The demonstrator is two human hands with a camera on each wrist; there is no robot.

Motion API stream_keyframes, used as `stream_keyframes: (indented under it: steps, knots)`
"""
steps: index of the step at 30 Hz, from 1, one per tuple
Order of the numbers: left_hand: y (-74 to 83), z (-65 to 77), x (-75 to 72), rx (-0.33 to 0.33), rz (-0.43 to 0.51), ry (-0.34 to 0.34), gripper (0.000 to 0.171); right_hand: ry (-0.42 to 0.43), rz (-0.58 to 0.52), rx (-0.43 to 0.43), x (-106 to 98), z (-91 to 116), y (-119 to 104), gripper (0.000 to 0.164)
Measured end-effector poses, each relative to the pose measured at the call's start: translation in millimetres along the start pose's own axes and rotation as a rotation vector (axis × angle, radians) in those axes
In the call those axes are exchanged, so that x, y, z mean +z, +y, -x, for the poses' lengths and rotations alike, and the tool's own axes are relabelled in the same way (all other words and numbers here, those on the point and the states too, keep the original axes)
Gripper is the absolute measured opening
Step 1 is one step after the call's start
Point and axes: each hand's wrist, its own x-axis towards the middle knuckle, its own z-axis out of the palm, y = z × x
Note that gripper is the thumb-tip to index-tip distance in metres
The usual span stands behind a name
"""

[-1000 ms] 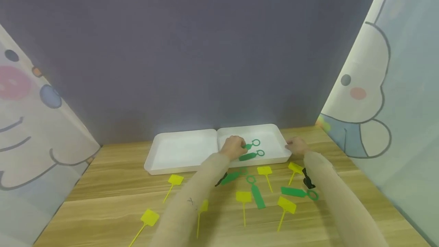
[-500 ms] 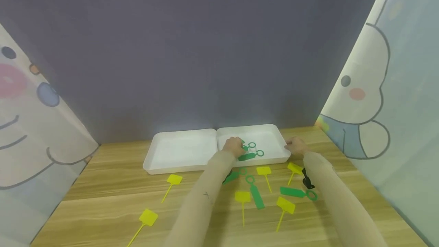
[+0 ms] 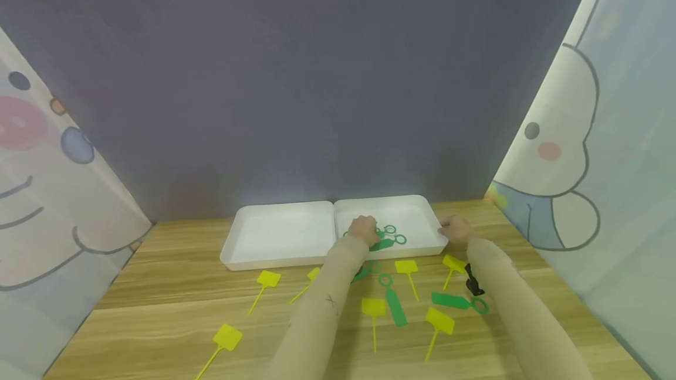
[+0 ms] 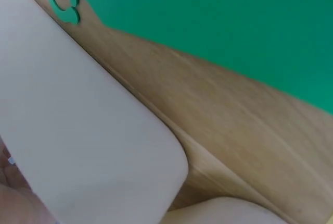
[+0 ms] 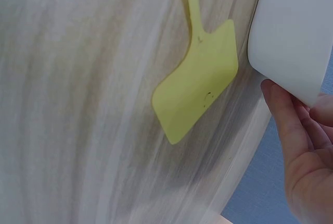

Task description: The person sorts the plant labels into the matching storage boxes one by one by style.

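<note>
My left hand [image 3: 363,229] reaches into the right white tray [image 3: 414,211] with its fingers curled over green ring-ended tags. It grips one green tag [image 3: 381,234]; its fingertips are hidden. Another green tag [image 3: 382,244] lies just in front, and a bit of green shows left of the hand. In the left wrist view, the tray wall [image 4: 99,109] covers most of the hand [image 4: 21,203]. At the tray's right front corner my right hand [image 3: 456,229] pinches the wall, thumb above and fingers outside, as the right wrist view shows at the tray corner [image 5: 291,31].
A second white tray [image 3: 285,233] adjoins on the left. In front, several yellow stemmed labels [image 3: 374,307] and green tags [image 3: 396,306] lie on the wooden table [image 3: 158,286]. The left forearm hides some of them. A dark wall [image 3: 327,104] stands right behind the trays.
My left hand has shifted slightly right and toward me inside the tray, and the green ring beside it moved too. Its forearm swung right, uncovering a yellow label. The right hand stays put.
</note>
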Motion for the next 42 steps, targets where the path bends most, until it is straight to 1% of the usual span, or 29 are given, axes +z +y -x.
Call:
stream_keyframes:
  steps: [4,8,12,18,20,26,30,34,37,42]
  knots:
    - [-0.6,-2.9,2.6,0.010,-0.021,-0.012,0.023,-0.014,-0.001,0.025,1.3,0.0,-1.5,0.034]
    - [0.2,-6.3,3.3,0.017,-0.045,0.000,0.021,-0.015,0.003,0.036,2.3,-1.4,-1.3,0.034]
    - [2.5,-8.4,2.4,0.028,-0.055,0.022,0.019,-0.005,0.009,0.031,3.4,-2.9,0.2,0.034]
    - [5.5,-11.4,3.4,0.086,-0.043,0.073,0.016,-0.009,0.003,0.028,3.3,-4.1,1.0,0.033]
    - [5.6,-13.4,4.6,0.095,-0.058,0.083,0.015,-0.012,0.001,0.034,3.9,-4.5,1.0,0.033]
    - [5.8,-17.4,7.5,0.071,-0.085,0.072,0.015,-0.012,-0.005,0.036,5.3,-5.0,0.5,0.034]
    - [6.7,-17.8,7.2,0.076,-0.077,0.061,0.016,-0.002,0.003,0.005,3.3,-5.5,0.5,0.032]
    - [8.7,-17.2,6.1,0.076,-0.075,0.053,0.018,-0.004,-0.003,-0.003,1.8,-5.9,0.0,0.031]
    - [10.1,-17.6,6.7,0.076,-0.075,0.044,0.019,-0.004,-0.016,0.001,1.2,-3.7,-2.1,0.030]
    - [11.9,-19.3,9.6,0.090,-0.091,0.043,0.018,0.011,-0.015,-0.024,-0.2,1.5,-4.2,0.029]
